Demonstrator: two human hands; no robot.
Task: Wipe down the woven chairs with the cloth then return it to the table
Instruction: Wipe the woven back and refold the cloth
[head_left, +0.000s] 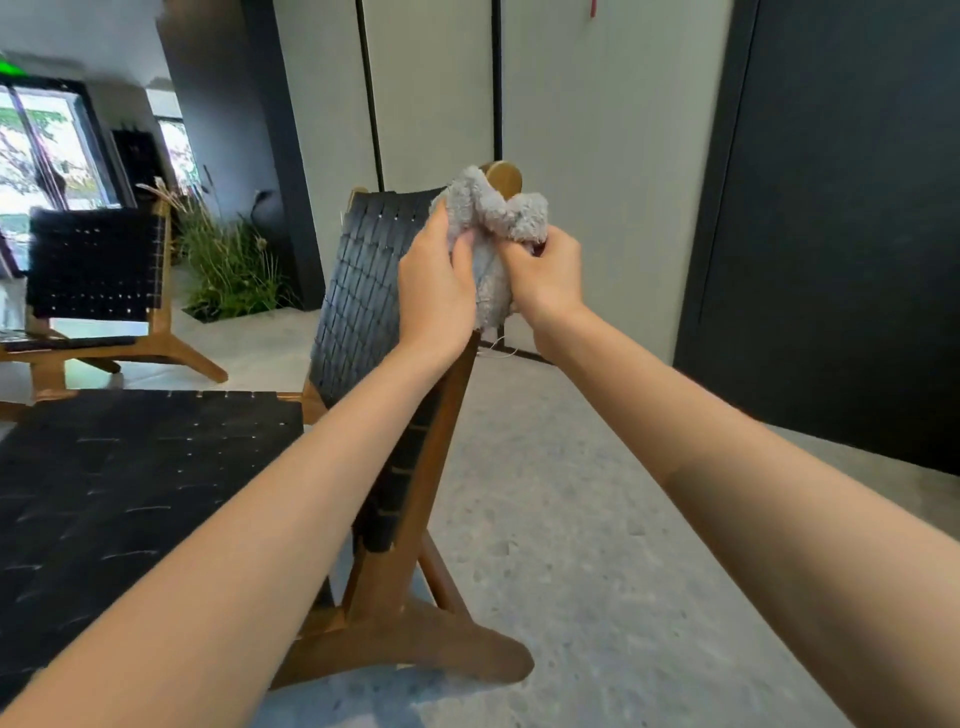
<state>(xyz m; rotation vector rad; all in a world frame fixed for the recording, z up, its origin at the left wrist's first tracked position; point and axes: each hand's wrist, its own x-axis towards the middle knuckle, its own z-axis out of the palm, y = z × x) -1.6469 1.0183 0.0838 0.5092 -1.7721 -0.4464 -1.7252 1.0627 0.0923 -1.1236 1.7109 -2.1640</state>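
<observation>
A fluffy grey cloth is bunched between both hands, held up at the top right corner of the near woven chair's backrest. My left hand pinches the cloth's left side, and my right hand grips its right side. The cloth drapes over the round wooden post end of the chair frame. The chair's black woven seat stretches across the lower left. A second woven chair stands at the far left.
The near chair's wooden leg splays onto the grey speckled floor. Tall grasses grow in a floor planter behind the chairs. Pale wall panels and a dark wall stand close behind and to the right. No table is in view.
</observation>
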